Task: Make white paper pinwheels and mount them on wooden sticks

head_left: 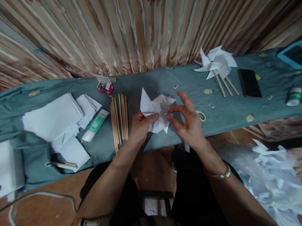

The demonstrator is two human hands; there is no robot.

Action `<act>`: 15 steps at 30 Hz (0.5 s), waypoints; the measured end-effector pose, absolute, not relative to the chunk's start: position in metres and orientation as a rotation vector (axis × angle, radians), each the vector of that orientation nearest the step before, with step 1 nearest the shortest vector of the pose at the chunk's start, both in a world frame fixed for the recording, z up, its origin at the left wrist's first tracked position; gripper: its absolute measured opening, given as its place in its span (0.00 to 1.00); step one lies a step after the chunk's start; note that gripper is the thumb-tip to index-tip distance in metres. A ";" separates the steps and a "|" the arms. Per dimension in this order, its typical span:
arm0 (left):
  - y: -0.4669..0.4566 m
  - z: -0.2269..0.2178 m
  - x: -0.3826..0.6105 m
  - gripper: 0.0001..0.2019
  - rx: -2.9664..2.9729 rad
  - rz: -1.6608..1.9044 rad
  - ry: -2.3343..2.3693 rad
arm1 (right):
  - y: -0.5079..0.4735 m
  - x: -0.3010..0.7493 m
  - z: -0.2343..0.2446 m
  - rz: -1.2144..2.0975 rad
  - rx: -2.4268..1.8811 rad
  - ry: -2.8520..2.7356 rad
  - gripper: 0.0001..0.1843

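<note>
A folded white paper pinwheel [159, 107] is held over the near middle of the cloth-covered table. My left hand [141, 125] grips its left side, thumb on top of the paper. Thumb and index finger of my right hand [187, 121] pinch together at the pinwheel's right part, the other fingers lifted; whether they hold the paper or something tiny there is unclear. Left of the pinwheel lie wooden sticks [123, 112] in two bundles. Behind them stands an open red box [104, 86] of small metal pins. Finished pinwheels on sticks [216, 63] lie at the back right.
At left are stacked white paper sheets [53, 114], a glue stick [95, 125], a pen [63, 165] and a white box [8, 166]. To the right lie scissors [201, 115], a phone [249, 83], another glue stick [294, 96] and a blue-framed device [295, 55]. A bag of paper pinwheels [274, 181] sits below right.
</note>
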State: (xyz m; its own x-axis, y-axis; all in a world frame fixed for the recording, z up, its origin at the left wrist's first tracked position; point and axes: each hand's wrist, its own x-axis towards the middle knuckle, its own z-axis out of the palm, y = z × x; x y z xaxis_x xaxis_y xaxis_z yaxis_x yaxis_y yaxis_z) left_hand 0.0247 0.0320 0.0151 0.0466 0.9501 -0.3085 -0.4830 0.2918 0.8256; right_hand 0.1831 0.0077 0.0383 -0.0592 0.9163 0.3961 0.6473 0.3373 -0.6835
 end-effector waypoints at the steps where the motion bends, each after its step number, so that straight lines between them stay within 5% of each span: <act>1: 0.033 0.015 0.025 0.13 0.587 1.202 0.997 | 0.007 0.183 0.038 0.420 -1.391 -1.786 0.05; 15: 0.032 0.017 0.026 0.12 0.537 1.197 0.972 | 0.007 0.179 0.036 0.618 -1.388 -1.623 0.05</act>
